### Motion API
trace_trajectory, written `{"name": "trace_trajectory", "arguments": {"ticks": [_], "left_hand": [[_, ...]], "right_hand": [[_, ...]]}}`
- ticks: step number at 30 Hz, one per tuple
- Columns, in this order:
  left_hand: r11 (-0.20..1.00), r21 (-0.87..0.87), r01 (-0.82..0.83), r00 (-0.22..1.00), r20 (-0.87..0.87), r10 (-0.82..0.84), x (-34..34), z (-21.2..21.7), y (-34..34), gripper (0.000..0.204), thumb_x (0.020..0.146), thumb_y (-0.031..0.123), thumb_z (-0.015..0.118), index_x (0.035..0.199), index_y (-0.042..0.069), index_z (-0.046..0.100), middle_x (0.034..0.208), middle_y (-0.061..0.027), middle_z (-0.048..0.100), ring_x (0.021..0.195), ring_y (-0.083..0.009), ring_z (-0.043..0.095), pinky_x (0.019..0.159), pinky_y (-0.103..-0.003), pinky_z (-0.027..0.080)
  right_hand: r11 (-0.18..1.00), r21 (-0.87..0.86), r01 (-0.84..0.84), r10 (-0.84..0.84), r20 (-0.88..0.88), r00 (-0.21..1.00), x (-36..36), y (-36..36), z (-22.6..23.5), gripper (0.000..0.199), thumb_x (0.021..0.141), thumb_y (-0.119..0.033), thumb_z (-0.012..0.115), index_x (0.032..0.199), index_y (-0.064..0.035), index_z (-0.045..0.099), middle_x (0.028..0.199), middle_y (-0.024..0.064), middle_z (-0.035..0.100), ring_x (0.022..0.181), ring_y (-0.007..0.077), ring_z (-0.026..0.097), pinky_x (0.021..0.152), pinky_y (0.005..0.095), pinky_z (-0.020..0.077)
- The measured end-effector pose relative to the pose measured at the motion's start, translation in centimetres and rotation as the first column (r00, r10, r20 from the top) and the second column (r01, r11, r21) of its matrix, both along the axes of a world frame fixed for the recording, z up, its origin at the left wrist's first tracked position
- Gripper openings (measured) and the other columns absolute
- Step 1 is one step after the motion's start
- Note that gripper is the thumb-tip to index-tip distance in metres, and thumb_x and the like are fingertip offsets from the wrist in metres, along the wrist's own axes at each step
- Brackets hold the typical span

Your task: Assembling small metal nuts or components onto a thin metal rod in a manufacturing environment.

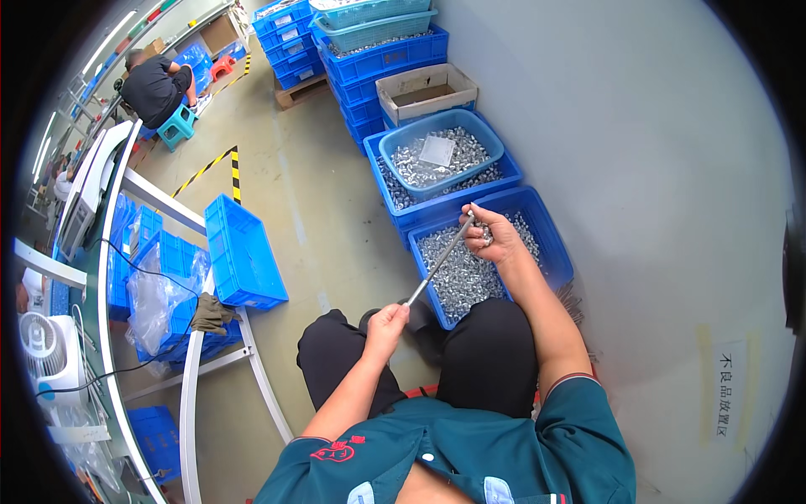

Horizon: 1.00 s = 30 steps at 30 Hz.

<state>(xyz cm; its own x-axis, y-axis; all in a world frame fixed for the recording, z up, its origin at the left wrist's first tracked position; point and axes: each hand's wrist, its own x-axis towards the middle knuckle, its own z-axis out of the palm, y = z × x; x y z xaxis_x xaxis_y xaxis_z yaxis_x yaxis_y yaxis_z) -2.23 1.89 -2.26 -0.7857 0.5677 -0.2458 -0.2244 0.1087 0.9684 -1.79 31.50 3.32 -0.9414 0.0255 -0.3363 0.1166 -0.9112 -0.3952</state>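
Note:
Low in front of me, my left hand (386,330) is closed round the near end of a thin grey metal rod (438,265). The rod slants up and to the right. At its far end, my right hand (495,235) pinches a small metal part at the tip with thumb and forefinger. More small silvery parts show against its curled fingers. Beneath that hand sits a blue bin (537,206) full of small shiny metal parts (462,281); their exact kind is too small to tell.
Beyond the bin, a light-blue basket (395,139) of metal parts holds a clear plastic piece (437,151). Stacked blue crates (353,92) stand farther off. A white-framed bench (197,370) and a blue crate (252,252) are at left. A person (155,88) sits on a teal stool (177,126).

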Motion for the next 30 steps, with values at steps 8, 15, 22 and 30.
{"name": "trace_trajectory", "arguments": {"ticks": [8,15,22,30], "left_hand": [[1.000,0.003,-0.013,1.000,-0.001,0.013,-0.1,-0.2,-0.2,0.031,0.089,0.024,0.055,0.065,0.006,0.052,0.056,0.0063,0.039,0.052,-0.0026,0.034,0.048,-0.020,0.027],[0.997,-0.065,-0.037,0.991,-0.133,0.028,-0.1,-0.4,-0.5,0.029,0.088,0.023,0.056,0.068,0.003,0.055,0.057,0.0045,0.043,0.054,-0.0043,0.037,0.050,-0.022,0.032],[0.995,-0.072,-0.067,0.971,-0.235,0.048,-0.1,-0.5,-0.3,0.029,0.088,0.024,0.056,0.070,0.001,0.055,0.057,0.0036,0.043,0.054,-0.0053,0.038,0.051,-0.023,0.034],[0.998,0.043,-0.055,0.995,-0.080,0.058,-0.5,0.7,1.2,0.030,0.091,0.026,0.052,0.069,0.006,0.053,0.053,0.0064,0.038,0.048,-0.0028,0.031,0.044,-0.020,0.024]], "right_hand": [[0.998,-0.048,-0.027,0.027,0.002,1.000,-0.1,0.0,0.4,0.017,0.088,-0.020,0.055,0.091,-0.0034,0.056,0.069,0.0011,0.047,0.048,0.0067,0.039,0.036,0.0176,0.0263],[0.995,0.051,-0.085,0.083,0.034,0.996,0.1,0.5,0.6,0.015,0.087,-0.018,0.055,0.088,-0.0028,0.056,0.066,-0.0002,0.046,0.047,0.0051,0.037,0.035,0.0164,0.0245],[0.985,0.019,-0.174,0.174,-0.013,0.985,0.5,0.9,1.3,0.015,0.087,-0.017,0.055,0.091,-0.0024,0.056,0.065,-0.0008,0.046,0.047,0.0037,0.037,0.036,0.0154,0.0262],[0.888,0.392,-0.241,0.225,0.086,0.971,0.8,-1.0,3.0,0.029,0.089,-0.026,0.054,0.106,-0.0028,0.055,0.066,-0.0016,0.044,0.048,0.0028,0.037,0.037,0.0153,0.0261]]}}
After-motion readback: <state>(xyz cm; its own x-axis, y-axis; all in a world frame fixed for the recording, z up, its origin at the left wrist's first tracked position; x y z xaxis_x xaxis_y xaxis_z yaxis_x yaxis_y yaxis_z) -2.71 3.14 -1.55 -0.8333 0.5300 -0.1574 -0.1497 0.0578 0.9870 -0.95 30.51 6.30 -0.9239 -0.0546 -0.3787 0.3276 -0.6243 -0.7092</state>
